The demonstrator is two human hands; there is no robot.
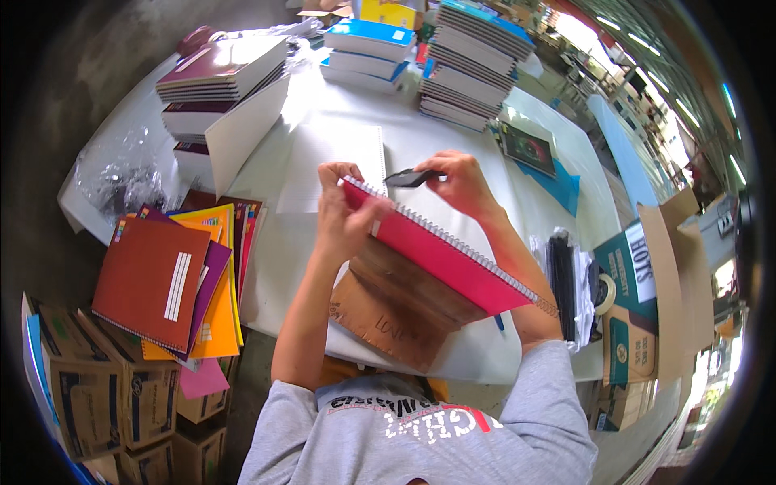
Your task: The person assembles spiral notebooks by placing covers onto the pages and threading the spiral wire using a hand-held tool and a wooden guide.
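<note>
My left hand (349,212) is closed around the end of a red spiral notebook (453,259), which it holds up on edge with the wire coil on top. Loose turns of coil stick out at the notebook's right end, by my right forearm. In my closed right hand (462,184) is a black hand tool (411,178), perhaps pliers; its exact kind is unclear. The tool's tip points left, close to the coil near my left fingers. Under the notebook lies a worn brown board (396,327) with handwriting on it. Beyond my hands rests an open white pad (323,166) with a coil.
Stacks of maroon notebooks (222,69), blue books (368,40) and spiral notebooks (465,73) stand on the white table (267,279). Coloured notebooks (153,283) overlap at the left above cardboard boxes (85,404). To the right are black strips (560,283), a tape roll (604,293) and an open carton (630,339).
</note>
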